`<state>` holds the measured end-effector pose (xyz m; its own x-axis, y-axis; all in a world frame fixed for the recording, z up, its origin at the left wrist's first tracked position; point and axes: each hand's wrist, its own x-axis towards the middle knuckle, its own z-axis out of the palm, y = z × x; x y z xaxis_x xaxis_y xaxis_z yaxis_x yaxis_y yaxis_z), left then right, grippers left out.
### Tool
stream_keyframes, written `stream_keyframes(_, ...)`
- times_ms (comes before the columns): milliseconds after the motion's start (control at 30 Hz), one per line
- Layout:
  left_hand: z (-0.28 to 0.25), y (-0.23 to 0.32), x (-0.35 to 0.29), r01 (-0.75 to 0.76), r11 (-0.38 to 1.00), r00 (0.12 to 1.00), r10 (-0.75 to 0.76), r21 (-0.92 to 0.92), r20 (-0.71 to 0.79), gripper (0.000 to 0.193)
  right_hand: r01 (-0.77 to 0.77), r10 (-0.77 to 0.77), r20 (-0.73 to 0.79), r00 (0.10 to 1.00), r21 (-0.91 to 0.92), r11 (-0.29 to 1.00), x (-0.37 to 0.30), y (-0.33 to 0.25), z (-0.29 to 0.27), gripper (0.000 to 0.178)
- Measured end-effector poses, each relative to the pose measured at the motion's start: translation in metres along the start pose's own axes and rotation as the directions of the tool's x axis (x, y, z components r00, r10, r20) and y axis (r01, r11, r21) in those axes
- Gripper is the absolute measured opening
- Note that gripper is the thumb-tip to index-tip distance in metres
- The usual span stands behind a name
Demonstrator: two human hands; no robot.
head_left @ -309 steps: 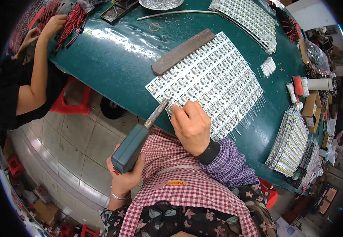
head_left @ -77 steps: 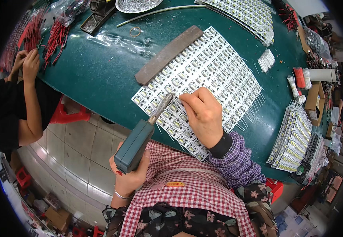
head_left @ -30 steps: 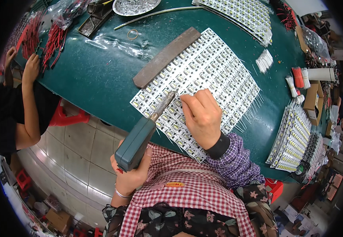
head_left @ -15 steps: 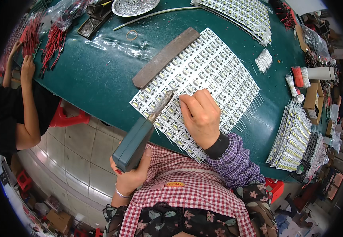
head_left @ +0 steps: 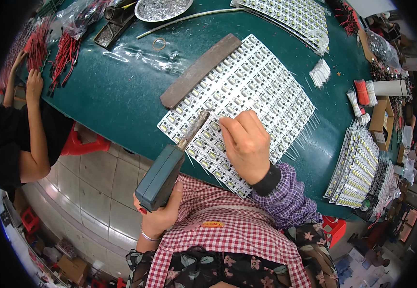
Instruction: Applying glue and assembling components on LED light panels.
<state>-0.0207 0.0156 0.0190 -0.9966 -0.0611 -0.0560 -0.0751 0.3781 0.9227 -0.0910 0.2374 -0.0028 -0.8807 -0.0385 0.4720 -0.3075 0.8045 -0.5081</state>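
My left hand (head_left: 158,220) is closed around the handle of a dark green soldering gun (head_left: 159,178). Its metal tip slants up and right over a white panel of small circuit boards (head_left: 266,91) with rows of yellowish LEDs. Just right of the tip, my right hand (head_left: 248,146) hovers low over the panel with thumb and forefinger pinched. Whatever those fingers hold, if anything, is too small to make out. A brown flat bar (head_left: 200,72) lies along the panel's upper left edge. Thin white wires (head_left: 309,128) stick out from its right side.
Stacked LED panels (head_left: 355,173) stand at the right, with more panels (head_left: 290,21) at the far edge. White wire pieces (head_left: 320,73), a foil-like round dish (head_left: 163,9) and a rubber band (head_left: 159,44) lie on the green table (head_left: 107,96). At left, another person's hand (head_left: 34,85) handles red wires.
The soldering gun's tip has shifted slightly left, and my right hand has moved a little right and down, so the gap between them is slightly wider. The panel stays in place.
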Motion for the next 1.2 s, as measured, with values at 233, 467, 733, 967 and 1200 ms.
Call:
stream_keyframes(233,0.001,0.002,0.001,0.039,0.999,0.999,-0.039,0.007,0.011,0.016,0.025,-0.025,0.004,1.000,0.027,0.999,0.011,0.003,-0.016,0.015)
stream_keyframes(467,0.004,0.002,0.005,-0.017,1.000,1.000,0.017,0.015,0.004,0.016,0.007,-0.007,0.004,1.000,0.007,1.000,0.007,0.018,0.000,0.015)
stream_keyframes(733,0.008,0.004,0.012,-0.051,0.999,0.998,0.052,-0.016,0.037,0.017,0.011,-0.011,0.014,1.000,-0.002,1.000,0.007,0.020,0.002,0.015)
stream_keyframes(967,0.005,0.006,0.011,-0.028,0.999,0.996,0.024,0.038,0.084,0.015,0.017,-0.017,0.015,1.000,0.002,1.000,0.008,0.020,0.002,0.014)
stream_keyframes(1200,0.003,0.002,0.002,0.082,0.996,0.996,-0.081,-0.020,0.043,0.017,0.012,-0.013,0.018,1.000,0.005,1.000,0.007,0.021,0.002,0.015)
